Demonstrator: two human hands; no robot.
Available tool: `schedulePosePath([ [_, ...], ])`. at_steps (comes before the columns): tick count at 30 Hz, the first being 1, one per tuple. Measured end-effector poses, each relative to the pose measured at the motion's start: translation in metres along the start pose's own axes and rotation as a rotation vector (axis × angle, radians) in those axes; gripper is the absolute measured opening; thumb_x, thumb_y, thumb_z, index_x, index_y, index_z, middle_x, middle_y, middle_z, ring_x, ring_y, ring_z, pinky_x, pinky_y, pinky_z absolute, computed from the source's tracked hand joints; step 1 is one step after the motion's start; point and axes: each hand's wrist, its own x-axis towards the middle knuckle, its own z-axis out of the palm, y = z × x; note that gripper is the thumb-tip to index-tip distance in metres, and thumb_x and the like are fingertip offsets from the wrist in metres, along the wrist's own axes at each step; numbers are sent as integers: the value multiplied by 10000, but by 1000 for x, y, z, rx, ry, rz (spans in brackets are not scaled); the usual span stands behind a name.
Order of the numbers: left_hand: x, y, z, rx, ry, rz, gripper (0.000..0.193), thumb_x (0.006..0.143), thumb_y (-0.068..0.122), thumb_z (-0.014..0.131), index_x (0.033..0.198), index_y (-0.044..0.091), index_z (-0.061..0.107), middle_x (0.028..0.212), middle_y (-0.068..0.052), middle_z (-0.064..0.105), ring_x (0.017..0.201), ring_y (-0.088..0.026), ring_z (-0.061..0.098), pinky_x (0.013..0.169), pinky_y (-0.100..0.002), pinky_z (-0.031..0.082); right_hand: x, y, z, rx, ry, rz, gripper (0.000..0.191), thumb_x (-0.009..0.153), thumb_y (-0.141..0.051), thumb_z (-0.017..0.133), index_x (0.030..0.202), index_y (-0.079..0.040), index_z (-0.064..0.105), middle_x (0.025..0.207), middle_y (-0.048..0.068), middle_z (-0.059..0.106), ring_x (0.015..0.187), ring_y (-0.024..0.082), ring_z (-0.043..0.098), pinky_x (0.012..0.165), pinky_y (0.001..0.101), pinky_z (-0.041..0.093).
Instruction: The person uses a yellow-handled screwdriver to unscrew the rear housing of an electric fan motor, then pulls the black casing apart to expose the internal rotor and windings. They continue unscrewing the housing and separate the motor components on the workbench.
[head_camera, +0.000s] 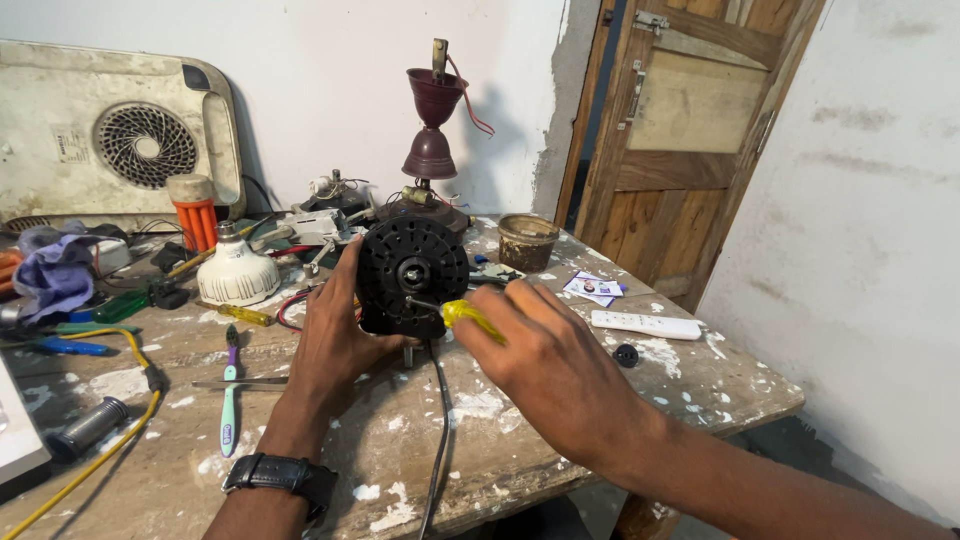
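At the middle of the paint-spattered counter a black round motor stands on edge, its vented face toward the camera. The left hand wraps its 9 o'clock side, fingers closed around the rim to steady it. The right hand is closed on a yellow-handled screwdriver, whose tip meets the motor's face at about 5 o'clock of the hub. The step in hand looks like working a screw on that face. The next move likely calls for firm bracing by the left hand and keeping the tip seated square. A black cable trails toward 6 o'clock.
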Motion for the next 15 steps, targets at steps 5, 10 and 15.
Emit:
schedulePosePath([
  [5, 0, -3, 0, 36, -3, -16, 1314, 445, 147, 1015, 1531, 71, 279, 1309, -225, 628, 1213, -407, 605, 1020, -490, 482, 1, -8, 1, 31, 45, -14, 480, 765, 87, 683, 1235, -13, 705, 1249, 200, 647, 1017, 300, 651, 729, 339, 641],
  [10, -2, -5, 2, 26, 3, -14, 1325, 431, 162, 1006, 1538, 69, 285, 1333, -223, 625, 1234, -403, 597, 1034, -483, 480, 6, -10, 4, 23, -206, 203, 320, 957, -108, 678, 1247, 28, 666, 1174, 203, 646, 1030, 279, 678, 756, 316, 641],
  [15, 0, -4, 2, -13, 0, -24, 1288, 461, 183, 987, 1537, 79, 288, 1301, -205, 646, 1210, -376, 634, 1009, -465, 508, 1, -14, -5, 53, -145, 92, 423, 783, 112, 676, 1202, 59, 655, 1088, 165, 659, 1096, 281, 640, 875, 376, 627],
])
